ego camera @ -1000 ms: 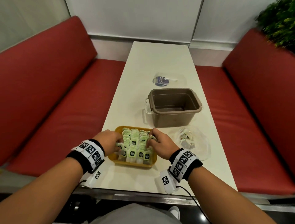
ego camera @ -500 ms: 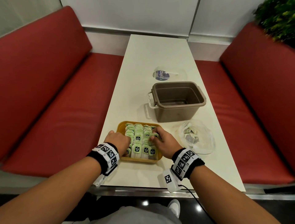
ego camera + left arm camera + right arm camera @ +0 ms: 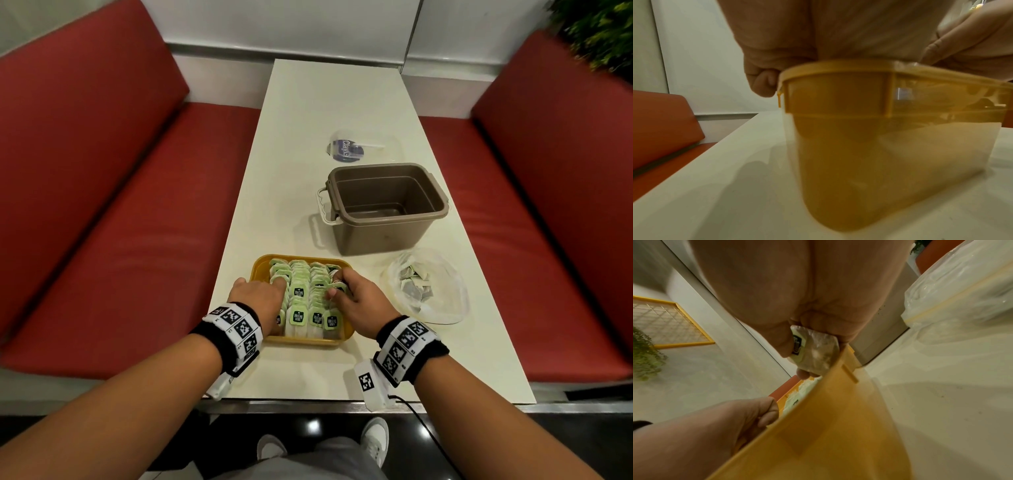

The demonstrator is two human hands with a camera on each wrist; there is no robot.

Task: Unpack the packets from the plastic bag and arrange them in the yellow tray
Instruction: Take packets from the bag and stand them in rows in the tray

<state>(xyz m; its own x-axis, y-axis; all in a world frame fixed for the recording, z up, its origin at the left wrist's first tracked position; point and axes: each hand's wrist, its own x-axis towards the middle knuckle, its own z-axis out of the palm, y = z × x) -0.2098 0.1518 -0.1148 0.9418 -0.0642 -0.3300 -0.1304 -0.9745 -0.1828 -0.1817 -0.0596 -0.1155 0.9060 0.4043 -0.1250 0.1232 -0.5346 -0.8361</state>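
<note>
The yellow tray (image 3: 262,265) sits near the table's front edge, packed with rows of green-tagged packets (image 3: 298,295). My left hand (image 3: 260,301) lies over the tray's left rim with its fingers curled. The little finger (image 3: 764,81) is outside the tray wall (image 3: 838,146) and the others are down on the left row. My right hand (image 3: 354,299) is over the right row and pinches one packet (image 3: 815,350) between thumb and fingers just above the tray rim (image 3: 838,426). The clear plastic bag (image 3: 428,284) lies right of the tray with a few packets inside.
An open brown bin (image 3: 383,205) stands just behind the tray, and a clear lid (image 3: 359,147) lies behind it. Red bench seats (image 3: 120,240) run along both sides of the narrow white table (image 3: 308,102). A plant (image 3: 603,31) is at the far right.
My left hand has slid nearer along the tray's left side. My right hand stays over the right row with the packet. The head view has tipped down slightly.
</note>
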